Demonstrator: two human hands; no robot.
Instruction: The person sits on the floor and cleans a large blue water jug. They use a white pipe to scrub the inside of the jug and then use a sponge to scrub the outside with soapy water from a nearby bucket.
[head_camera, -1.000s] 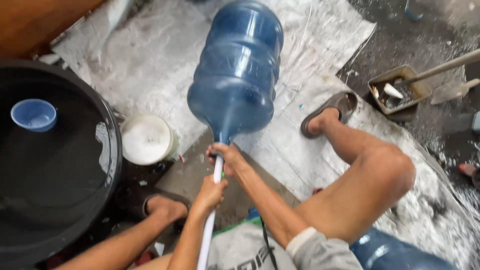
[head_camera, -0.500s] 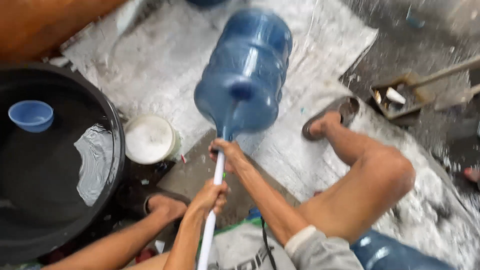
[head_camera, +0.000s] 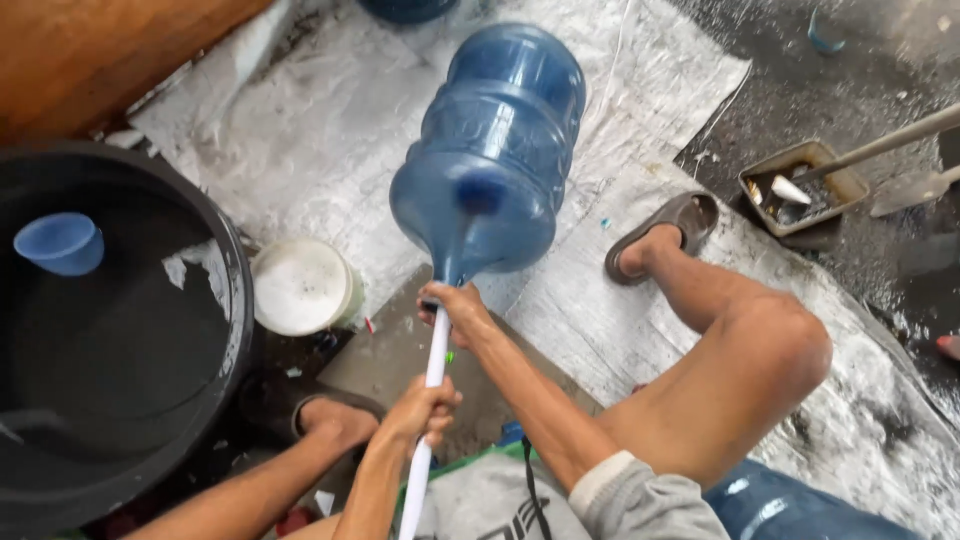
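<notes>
A large blue water jug (head_camera: 495, 150) lies tilted on a grey woven sheet (head_camera: 300, 130), its neck pointing toward me. A white rod (head_camera: 432, 400) runs from my lap into the jug's mouth. My right hand (head_camera: 458, 308) grips the rod right at the neck of the jug. Lower down, my left hand (head_camera: 424, 410) is closed around the same rod. My bare knee (head_camera: 770, 350) rises on the right, and my sandalled foot (head_camera: 660, 235) rests beside the jug.
A big black tub of water (head_camera: 110, 350) fills the left, with a small blue bowl (head_camera: 60, 243) floating in it. A white lidded bucket (head_camera: 300, 285) stands beside the tub. A metal tray (head_camera: 800, 185) with a long handle sits at the right on dark wet floor.
The view has shifted, so the jug sits further right and higher in frame. Both hands keep their grip on the rod, which stays in the jug's mouth.
</notes>
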